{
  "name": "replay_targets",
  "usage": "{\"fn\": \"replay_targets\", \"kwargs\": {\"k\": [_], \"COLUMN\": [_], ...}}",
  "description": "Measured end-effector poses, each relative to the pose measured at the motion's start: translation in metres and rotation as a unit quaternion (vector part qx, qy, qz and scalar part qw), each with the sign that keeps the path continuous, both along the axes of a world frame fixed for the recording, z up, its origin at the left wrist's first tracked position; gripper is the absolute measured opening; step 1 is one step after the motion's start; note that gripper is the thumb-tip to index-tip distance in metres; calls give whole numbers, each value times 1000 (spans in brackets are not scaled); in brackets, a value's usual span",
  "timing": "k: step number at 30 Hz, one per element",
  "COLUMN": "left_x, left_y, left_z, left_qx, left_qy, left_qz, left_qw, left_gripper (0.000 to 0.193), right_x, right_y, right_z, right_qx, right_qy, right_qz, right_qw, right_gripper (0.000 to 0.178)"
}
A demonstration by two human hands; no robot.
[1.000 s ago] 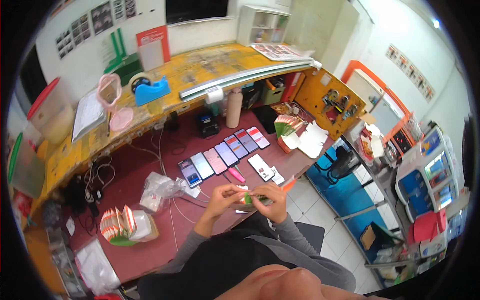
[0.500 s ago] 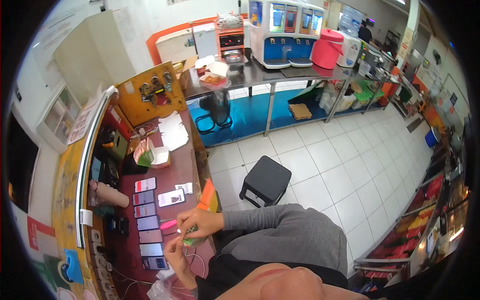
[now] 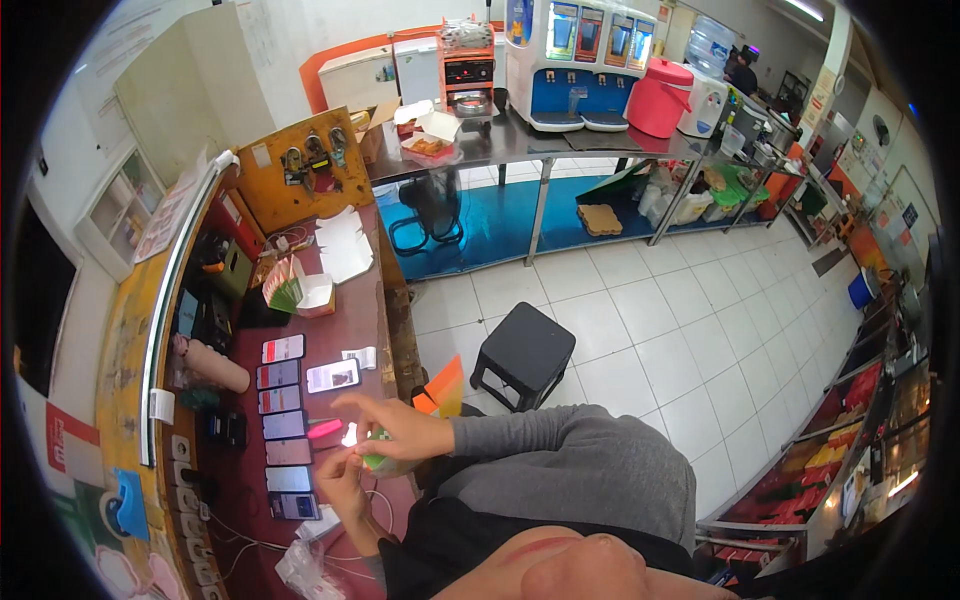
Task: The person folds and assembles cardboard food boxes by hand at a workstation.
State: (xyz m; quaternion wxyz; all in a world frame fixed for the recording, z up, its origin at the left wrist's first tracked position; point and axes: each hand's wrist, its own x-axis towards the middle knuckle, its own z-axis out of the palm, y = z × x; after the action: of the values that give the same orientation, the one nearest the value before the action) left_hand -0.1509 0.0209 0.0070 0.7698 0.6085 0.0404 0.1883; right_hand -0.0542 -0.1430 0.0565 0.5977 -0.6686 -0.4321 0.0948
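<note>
Brightly lit | ceiling tube [image 3: 803, 10] glaring | fisheye edges bent, corners black

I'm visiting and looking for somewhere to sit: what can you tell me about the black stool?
The black stool has a flat, squarish seat with rounded corners and looks like plastic. It stands upright on the white tiled floor, ahead and to the right of the person. Parts of its legs show below the near side; the rest are hidden. Its near legs run down behind the person's grey sleeve.
</note>
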Motion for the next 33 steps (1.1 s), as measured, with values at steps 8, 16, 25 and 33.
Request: {"fn": "replay_targets", "kwargs": {"k": [8,16,25,33], "left_x": [-17,-50,-13,-2], "left_y": [1,20,5,7], "left_z": [-4,26,25,36], "left_qx": [103,60,92,358], "left_qy": [32,131,-58,-208], "left_qz": [55,-92,264,422], "left_qw": [993,985,958,806], "left_gripper": [15,12,16,20], "right_x": [3,23,-6,2], "right_y": [6,35,36,44], "right_z": [-4,-6,-3,0], "right_qx": [-58,146,152,111], "right_qy": [-24,274,-39,262], "right_qz": [33,-24,62,122], "right_qw": [998,950,986,951], "right_gripper": [31,24,37,19]}}
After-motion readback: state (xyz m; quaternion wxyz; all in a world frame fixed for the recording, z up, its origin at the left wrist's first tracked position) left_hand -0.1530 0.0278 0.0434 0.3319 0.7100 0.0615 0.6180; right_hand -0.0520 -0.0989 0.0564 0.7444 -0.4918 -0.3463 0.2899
